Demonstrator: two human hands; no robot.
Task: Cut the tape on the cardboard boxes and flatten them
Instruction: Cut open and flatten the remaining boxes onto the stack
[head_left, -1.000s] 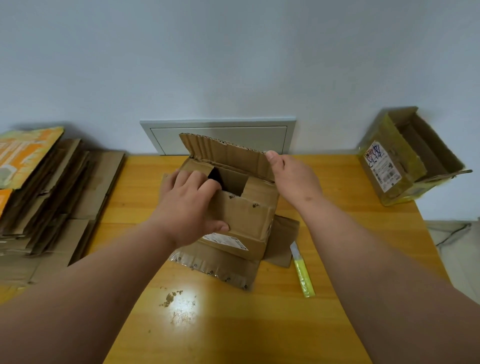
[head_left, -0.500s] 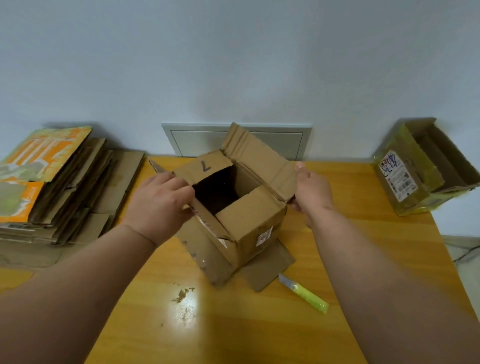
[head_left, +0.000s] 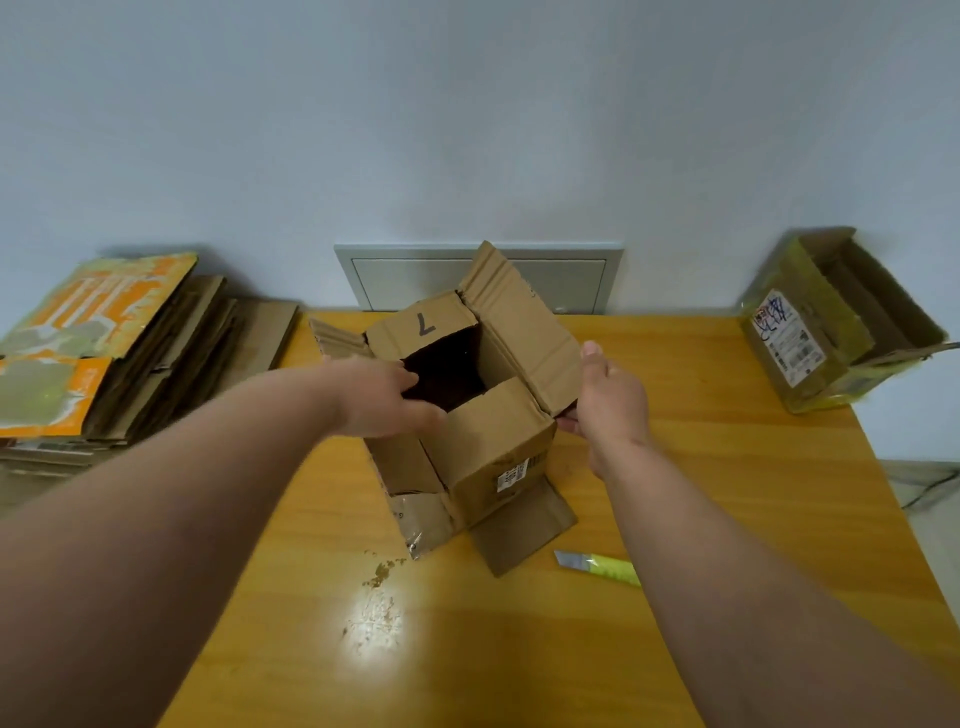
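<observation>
A creased, corrugated cardboard box (head_left: 488, 415) stands mid-table, flaps splayed. The left hand (head_left: 382, 397) grips its near-left rim, fingertips lost inside the dark hollow; the right hand (head_left: 608, 397) clasps the right flap, fingers hidden beneath. A yellow knife (head_left: 597, 566) lies on the glossy wooden table (head_left: 701, 467).

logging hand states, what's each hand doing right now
Left hand: grips the open cardboard box at its left wall.
Right hand: holds the box's right flap.
</observation>
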